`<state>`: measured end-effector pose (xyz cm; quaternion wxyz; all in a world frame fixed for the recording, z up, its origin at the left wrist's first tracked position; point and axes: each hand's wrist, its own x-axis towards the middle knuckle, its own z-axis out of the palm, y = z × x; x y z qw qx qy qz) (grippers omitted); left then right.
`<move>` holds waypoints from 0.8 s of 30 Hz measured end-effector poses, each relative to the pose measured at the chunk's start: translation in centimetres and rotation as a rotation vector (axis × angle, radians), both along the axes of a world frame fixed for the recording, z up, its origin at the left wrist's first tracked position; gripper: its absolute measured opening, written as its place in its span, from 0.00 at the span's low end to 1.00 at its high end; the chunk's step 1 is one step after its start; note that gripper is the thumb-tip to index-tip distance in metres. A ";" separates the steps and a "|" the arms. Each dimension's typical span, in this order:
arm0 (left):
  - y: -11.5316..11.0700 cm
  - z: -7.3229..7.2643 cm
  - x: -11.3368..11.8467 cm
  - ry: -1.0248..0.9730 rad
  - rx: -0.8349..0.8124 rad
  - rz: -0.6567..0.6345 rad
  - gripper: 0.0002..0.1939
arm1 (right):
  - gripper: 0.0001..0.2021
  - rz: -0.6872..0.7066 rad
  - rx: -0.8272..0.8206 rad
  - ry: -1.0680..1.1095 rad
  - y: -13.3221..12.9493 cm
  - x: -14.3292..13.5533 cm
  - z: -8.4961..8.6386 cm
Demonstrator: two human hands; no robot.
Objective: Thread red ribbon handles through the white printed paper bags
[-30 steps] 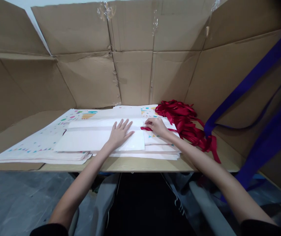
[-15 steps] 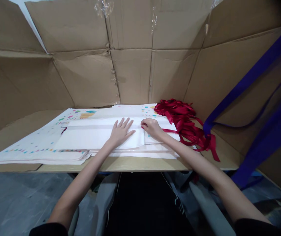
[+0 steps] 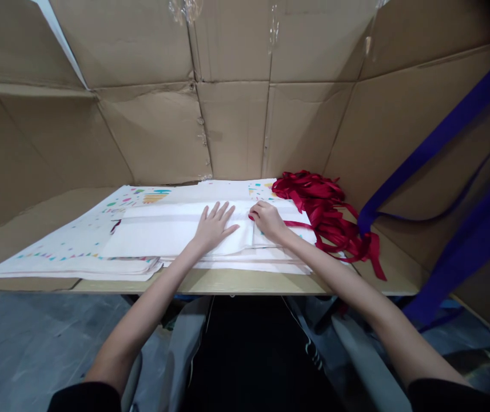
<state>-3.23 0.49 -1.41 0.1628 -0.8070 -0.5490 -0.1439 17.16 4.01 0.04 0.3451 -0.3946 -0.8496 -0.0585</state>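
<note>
My left hand (image 3: 213, 229) lies flat with spread fingers on a folded white sheet (image 3: 150, 234). At the sheet's right edge, my right hand (image 3: 268, 220) is closed in a pinch on a red ribbon (image 3: 298, 224). A bit of red shows at its fingertips, and the ribbon runs right from under the hand toward a heap of red ribbons (image 3: 309, 191). A short dark red piece (image 3: 116, 225) sticks out at the sheet's left end. Whether the ribbon passes through the sheet is hidden.
White sheets printed with coloured confetti shapes (image 3: 68, 246) are stacked on the left of the table (image 3: 245, 284). Cardboard walls (image 3: 231, 126) enclose the back and sides. Wide blue ribbons (image 3: 433, 137) hang at the right. Grey chair armrests (image 3: 188, 332) stand below the table edge.
The whole view has shifted slightly, so the table appears a little higher and farther right. Both hands keep nearly the same place on the sheet, the right still pinching the ribbon.
</note>
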 end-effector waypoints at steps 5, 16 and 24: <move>-0.1 0.9 0.7 -0.022 -0.076 -0.009 0.33 | 0.13 0.009 0.020 -0.047 -0.5 2.8 0.7; 2.7 2.9 7.8 -0.534 -0.249 -0.305 0.27 | 0.22 -0.301 0.031 -0.379 -3.9 6.0 -1.0; -0.7 3.4 -12.3 -1.630 0.323 0.424 0.23 | 0.24 -0.392 0.210 -0.423 -4.2 6.8 -2.7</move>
